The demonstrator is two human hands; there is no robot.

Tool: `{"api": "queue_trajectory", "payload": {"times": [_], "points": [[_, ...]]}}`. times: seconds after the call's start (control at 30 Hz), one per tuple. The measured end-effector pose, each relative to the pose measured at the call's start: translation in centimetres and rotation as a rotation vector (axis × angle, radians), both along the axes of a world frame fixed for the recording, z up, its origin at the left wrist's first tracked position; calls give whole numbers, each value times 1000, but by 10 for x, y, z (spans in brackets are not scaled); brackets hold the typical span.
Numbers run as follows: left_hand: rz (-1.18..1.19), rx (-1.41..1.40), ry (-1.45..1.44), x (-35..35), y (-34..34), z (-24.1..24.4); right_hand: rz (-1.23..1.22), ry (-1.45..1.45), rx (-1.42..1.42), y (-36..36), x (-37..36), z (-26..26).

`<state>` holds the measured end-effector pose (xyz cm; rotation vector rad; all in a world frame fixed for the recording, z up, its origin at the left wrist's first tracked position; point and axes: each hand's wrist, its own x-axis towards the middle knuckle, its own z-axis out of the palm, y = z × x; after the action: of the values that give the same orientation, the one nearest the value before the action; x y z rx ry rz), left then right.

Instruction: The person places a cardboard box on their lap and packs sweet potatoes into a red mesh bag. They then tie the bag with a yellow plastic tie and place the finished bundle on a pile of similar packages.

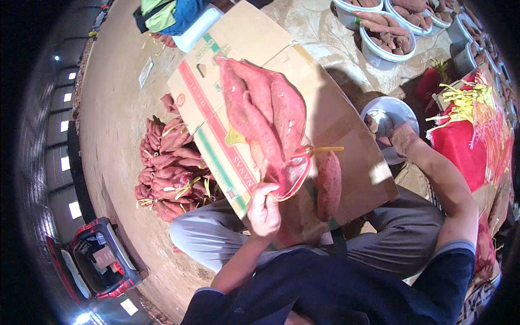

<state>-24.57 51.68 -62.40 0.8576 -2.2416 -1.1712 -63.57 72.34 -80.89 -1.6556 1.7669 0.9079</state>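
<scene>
My left hand [265, 211] grips the mouth of a red mesh bag [298, 172] that holds several long sweet potatoes [260, 105]. A yellow drawstring trails from the mouth. Bag and load lie on a flattened cardboard carton [357, 162] across my lap. A single loose sweet potato [329, 187] rests on the carton, right of the bag's mouth. At the right, my right hand [400, 140] reaches down into a white bucket [367, 107]. Small sweet potatoes [370, 124] show inside it. My right fingers are partly hidden, so their grip is unclear.
Tied bags of sweet potatoes [170, 166] are heaped on the floor at my left. Buckets full of sweet potatoes [388, 57] stand at the upper right. Empty red mesh bags with yellow strings [459, 142] lie beyond my right arm. A car with its tailgate raised [101, 260] stands far left.
</scene>
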Motion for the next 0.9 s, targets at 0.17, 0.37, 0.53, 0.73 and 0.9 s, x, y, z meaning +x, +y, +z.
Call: {"api": "queue_trajectory", "payload": {"times": [0.17, 0.37, 0.53, 0.73, 0.9], "points": [[91, 250, 126, -6, 11, 16, -298, 16, -64, 12, 12, 130], [129, 133, 162, -10, 3, 40, -655, -322, -620, 22, 103, 271], [90, -126, 147, 3, -6, 65, -941, -772, -715, -5, 213, 307], [17, -129, 270, -3, -15, 73, -1091, -917, -909, -59, 296, 243], [-85, -14, 393, -19, -16, 77, -1141, -889, -1251, -102, 312, 213]]}}
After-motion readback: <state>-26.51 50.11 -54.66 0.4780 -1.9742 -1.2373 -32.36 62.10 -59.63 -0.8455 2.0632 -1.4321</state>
